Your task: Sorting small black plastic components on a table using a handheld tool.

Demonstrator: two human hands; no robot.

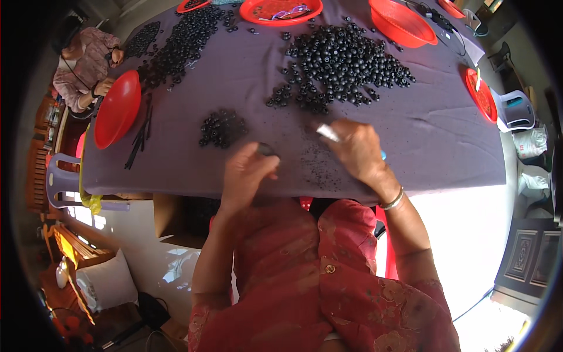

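Observation:
Near the table's front edge my left hand (pixel 245 173) is closed, pinching a small black round part (pixel 267 150) between thumb and fingertips. My right hand (pixel 359 149) is closed around a slim tool with a pale, shiny end (pixel 328 132); a bit of blue shows at the heel of the hand. Motion blur hides the tool's exact kind. A small pile of finished-looking black round parts (pixel 223 128) lies just beyond my left hand. Farther off, beyond my right hand, spreads a large heap of similar black parts (pixel 346 61), some with holes. Dark crumbs (pixel 321 167) are scattered between my hands.
A purple-grey cloth (pixel 446 146) covers the table. Red basins (pixel 119 110) and trays (pixel 482 97) stand around its edges, one tray holding purple-rimmed glasses (pixel 291 12). Black strips (pixel 139 138) lie at left. Another person (pixel 88 64) sits at the far left beside more black parts (pixel 185 41).

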